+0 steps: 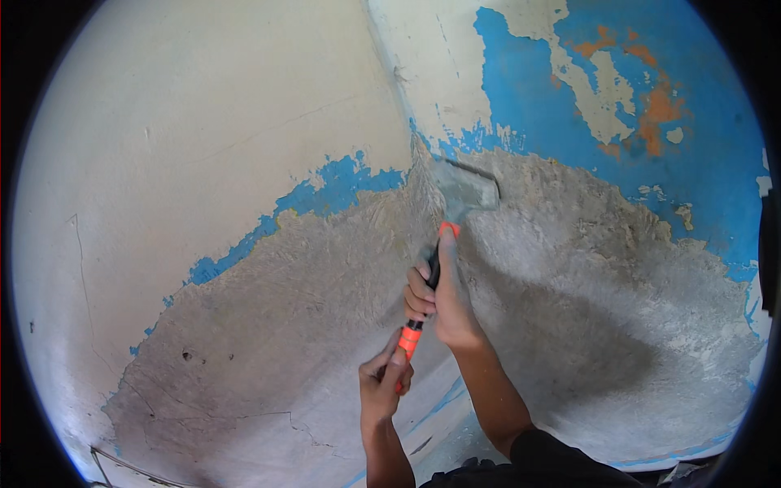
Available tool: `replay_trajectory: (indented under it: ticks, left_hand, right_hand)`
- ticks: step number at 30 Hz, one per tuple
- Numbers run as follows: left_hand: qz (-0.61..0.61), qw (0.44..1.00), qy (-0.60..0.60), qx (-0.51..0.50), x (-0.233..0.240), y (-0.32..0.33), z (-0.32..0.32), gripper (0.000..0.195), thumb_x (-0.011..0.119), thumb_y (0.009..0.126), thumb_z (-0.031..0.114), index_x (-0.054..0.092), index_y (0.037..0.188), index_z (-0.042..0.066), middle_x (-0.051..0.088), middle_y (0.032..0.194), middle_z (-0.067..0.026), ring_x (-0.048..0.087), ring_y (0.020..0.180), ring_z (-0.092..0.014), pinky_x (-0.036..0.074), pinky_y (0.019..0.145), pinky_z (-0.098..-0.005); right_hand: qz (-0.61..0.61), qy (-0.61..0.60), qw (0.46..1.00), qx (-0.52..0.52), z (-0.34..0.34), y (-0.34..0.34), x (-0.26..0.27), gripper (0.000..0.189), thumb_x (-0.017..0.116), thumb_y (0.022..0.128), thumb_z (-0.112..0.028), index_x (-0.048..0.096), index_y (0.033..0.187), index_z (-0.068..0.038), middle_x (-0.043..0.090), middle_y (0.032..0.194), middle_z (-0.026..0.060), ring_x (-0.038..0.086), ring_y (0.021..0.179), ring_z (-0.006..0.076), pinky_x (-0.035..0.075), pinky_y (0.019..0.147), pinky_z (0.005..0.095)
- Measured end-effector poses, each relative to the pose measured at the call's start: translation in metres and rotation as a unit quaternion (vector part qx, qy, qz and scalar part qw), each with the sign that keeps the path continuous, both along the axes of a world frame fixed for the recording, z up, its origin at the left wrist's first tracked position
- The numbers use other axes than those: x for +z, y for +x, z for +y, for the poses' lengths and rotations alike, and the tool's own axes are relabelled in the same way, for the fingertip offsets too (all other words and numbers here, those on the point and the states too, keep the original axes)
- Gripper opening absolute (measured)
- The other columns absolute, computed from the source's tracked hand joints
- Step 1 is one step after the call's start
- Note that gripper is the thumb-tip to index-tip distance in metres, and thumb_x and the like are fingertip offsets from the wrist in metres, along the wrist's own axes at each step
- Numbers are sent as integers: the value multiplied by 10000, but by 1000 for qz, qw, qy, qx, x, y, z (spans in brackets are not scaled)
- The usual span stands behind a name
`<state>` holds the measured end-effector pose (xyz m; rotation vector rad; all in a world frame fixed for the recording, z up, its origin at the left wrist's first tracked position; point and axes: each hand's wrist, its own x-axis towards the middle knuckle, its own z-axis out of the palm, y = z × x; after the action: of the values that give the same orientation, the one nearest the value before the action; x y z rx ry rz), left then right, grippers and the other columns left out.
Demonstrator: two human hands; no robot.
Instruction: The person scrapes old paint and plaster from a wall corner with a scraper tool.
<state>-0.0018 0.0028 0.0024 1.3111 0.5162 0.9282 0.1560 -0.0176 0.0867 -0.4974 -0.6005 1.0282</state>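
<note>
A long-handled scraper with a wide, dusty metal blade (470, 186) lies against the wall just right of the corner, its blade close under the ragged edge of the blue paint (525, 91). My right hand (442, 287) grips the black part of the handle, thumb along its upper side near the orange collar. Lower down, my left hand (387, 372) is closed around the orange end of the handle (409, 343). Around and below the blade, bare grey plaster (341, 262) shows on both sides of the corner.
Cream paint (213, 110) covers the upper left wall, edged by a strip of blue paint (329, 186). Orange patches (662, 107) mark the blue at upper right. A thin frame (134, 468) stands at bottom left; a dark object (770, 250) is at the right rim.
</note>
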Motion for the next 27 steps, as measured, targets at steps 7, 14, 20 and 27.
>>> replay_trajectory:
  ticks: [7,14,20,27]
  left_hand:
    - [16,999,30,11,7,0,7,530,576,975,317,505,1349,-51,444,579,17,371,476,-55,288,448,-216]
    - [11,1000,17,3,-3,-4,-1,514,598,967,291,513,1346,-46,464,587,10,376,474,-53,280,436,-222]
    - [-3,1000,11,-17,16,-3,18,604,596,951,355,471,1369,-63,433,590,7,379,466,-62,294,416,-215]
    - [7,1000,14,3,7,-8,3,603,599,951,357,474,1371,-57,450,609,16,378,473,-61,292,420,-221]
  right_hand:
    - [-16,-7,1000,1,4,-1,25,580,306,951,-695,326,730,-160,228,502,-48,227,396,79,245,404,249]
    - [2,-22,1000,16,0,-3,-7,601,337,923,-727,318,705,-168,227,499,-55,221,388,76,246,400,251]
    - [-7,-18,1000,-8,11,-6,28,601,339,921,-729,322,701,-170,227,495,-60,212,378,74,242,387,253]
    - [-9,-6,1000,29,6,-5,12,572,335,960,-671,335,727,-149,246,499,-47,236,385,83,261,395,268]
